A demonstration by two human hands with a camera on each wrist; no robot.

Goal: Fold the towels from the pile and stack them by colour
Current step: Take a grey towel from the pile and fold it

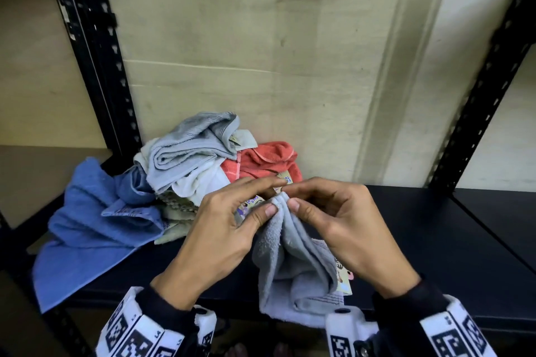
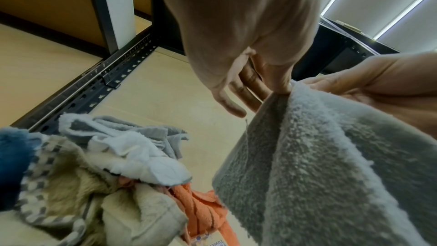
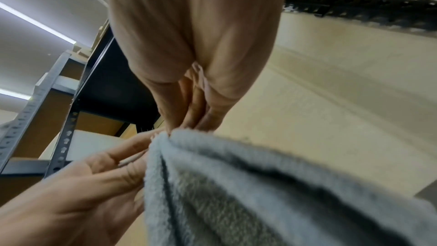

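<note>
**Grey towel pinched at one edge, fold not yet begun**

Pinching the bunched top edge of the grey towel [image 1: 293,264] with both hands, thumbs and forefingers closed on the cloth: left hand [image 1: 226,229] on its left side, right hand [image 1: 345,226] on its right, fingertips nearly touching. Hanging from that pinch, lower end crumpled on the black shelf [image 1: 435,240], just in front of the pile [image 1: 185,171] of blue, grey, white, cream and orange towels. No folded stacks in sight. Judged as the opening step: finding corners. Next calls for sliding the hands apart along the edge to spread the cloth flat before folding.
</note>
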